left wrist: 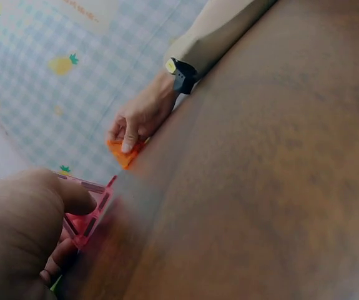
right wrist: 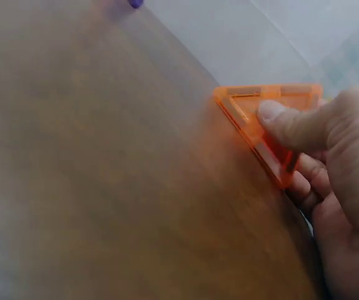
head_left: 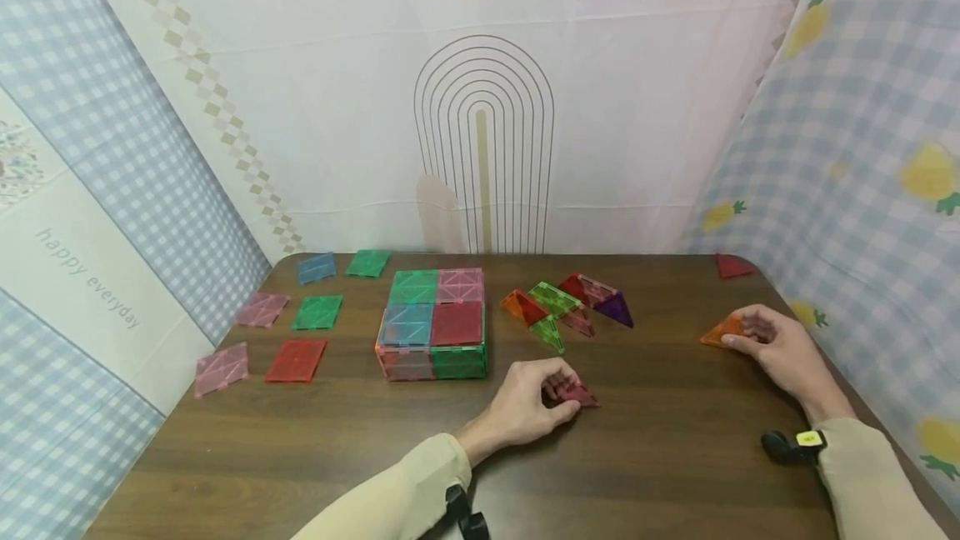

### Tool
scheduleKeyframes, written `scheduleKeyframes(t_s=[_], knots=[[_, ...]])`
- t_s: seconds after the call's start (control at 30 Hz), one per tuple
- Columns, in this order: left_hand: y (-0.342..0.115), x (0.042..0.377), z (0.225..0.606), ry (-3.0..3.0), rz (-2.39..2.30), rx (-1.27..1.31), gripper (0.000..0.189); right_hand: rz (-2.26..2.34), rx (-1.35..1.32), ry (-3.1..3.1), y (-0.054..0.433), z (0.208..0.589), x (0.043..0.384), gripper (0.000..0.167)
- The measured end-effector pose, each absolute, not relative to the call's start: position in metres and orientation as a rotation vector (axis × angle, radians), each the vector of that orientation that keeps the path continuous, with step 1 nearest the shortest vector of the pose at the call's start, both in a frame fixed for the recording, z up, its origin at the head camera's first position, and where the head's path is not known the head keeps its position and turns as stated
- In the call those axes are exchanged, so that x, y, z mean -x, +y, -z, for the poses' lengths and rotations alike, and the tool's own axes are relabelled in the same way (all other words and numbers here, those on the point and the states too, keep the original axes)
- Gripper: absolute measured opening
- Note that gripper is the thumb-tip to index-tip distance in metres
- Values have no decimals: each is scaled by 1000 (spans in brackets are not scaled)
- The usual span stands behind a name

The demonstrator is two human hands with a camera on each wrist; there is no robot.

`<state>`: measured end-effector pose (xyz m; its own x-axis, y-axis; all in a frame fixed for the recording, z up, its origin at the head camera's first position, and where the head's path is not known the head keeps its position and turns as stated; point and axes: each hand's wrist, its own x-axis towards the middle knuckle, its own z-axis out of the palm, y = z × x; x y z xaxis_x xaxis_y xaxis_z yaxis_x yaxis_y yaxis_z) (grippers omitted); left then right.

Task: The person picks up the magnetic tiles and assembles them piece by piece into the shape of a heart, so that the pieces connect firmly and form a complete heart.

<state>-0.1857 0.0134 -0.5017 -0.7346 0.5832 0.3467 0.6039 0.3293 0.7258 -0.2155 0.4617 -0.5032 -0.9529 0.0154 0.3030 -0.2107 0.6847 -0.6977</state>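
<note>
My left hand [head_left: 528,402] pinches a pinkish-red triangular magnetic tile [head_left: 581,395] between thumb and fingers, low over the table in front of the box of tiles. In the left wrist view that tile [left wrist: 90,220] stands tilted on edge. Far to the right, my right hand [head_left: 780,350] grips an orange triangular magnetic tile [head_left: 716,332]. The right wrist view shows the thumb lying across the face of the orange tile [right wrist: 236,112], fingers behind it. Left of centre stands a low box [head_left: 457,323] built of square tiles, its top green, pink, blue and red.
Joined triangular tiles [head_left: 555,300] in orange, green, red and purple lie behind my left hand. Several loose square tiles [head_left: 296,361] are spread over the left side of the wooden table [head_left: 637,465]. A red triangle [head_left: 733,266] lies at the back right corner. Cloth curtains hang around the table.
</note>
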Motion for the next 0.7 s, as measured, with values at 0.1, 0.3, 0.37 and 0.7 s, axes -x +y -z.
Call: scheduleKeyframes(t_s=[0.1, 0.3, 0.37, 0.7], knots=[[13, 186, 502, -2542, 1402, 1127, 20, -1169, -220, -2637, 452, 502, 212, 20], [14, 186, 502, -2543, 1461, 1118, 17, -1241, -421, -2639, 422, 499, 203, 12], [14, 186, 502, -2544, 1471, 1110, 16, -1280, -475, -2629, 412, 499, 200, 11], [14, 186, 500, -2550, 1458, 1114, 15, -1639, -647, -2460, 377, 495, 185, 29]])
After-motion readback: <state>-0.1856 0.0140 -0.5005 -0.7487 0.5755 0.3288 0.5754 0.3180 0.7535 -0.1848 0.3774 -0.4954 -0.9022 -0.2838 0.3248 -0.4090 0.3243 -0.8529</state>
